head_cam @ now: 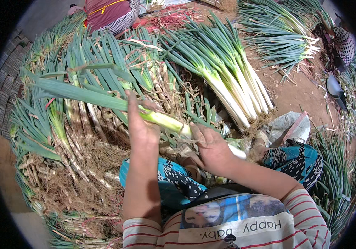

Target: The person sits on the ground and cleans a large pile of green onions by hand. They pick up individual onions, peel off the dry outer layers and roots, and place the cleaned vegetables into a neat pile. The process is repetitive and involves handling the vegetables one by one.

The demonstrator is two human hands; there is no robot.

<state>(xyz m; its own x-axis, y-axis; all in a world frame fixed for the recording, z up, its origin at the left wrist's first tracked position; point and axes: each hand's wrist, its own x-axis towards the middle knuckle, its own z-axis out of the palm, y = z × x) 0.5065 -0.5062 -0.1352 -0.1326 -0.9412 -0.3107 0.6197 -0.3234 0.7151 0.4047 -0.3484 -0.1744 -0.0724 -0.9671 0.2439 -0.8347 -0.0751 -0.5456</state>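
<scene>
A long-leaved spring onion (168,120) lies slantwise across both hands, its green leaves to the upper left and its pale stem to the lower right. My left hand (143,126) is closed round it where leaves meet stem, thumb uppermost. My right hand (213,147) pinches the lower stem, at a strip of thin, dry outer skin; the root end is hidden by this hand. Beyond the right hand, a bunch of peeled onions (227,84) with clean white stems rests on the ground, roots towards me. To the left spreads a heap of unpeeled onions (83,118) with brown, soil-stained stems and tangled roots.
A person (108,12) is at the back left, another person (342,43) at the far right. Further peeled onions (283,46) lie at the back right. A white plastic sheet (299,124) is beside my foot. Red strips (174,17) litter the dirt floor (293,90).
</scene>
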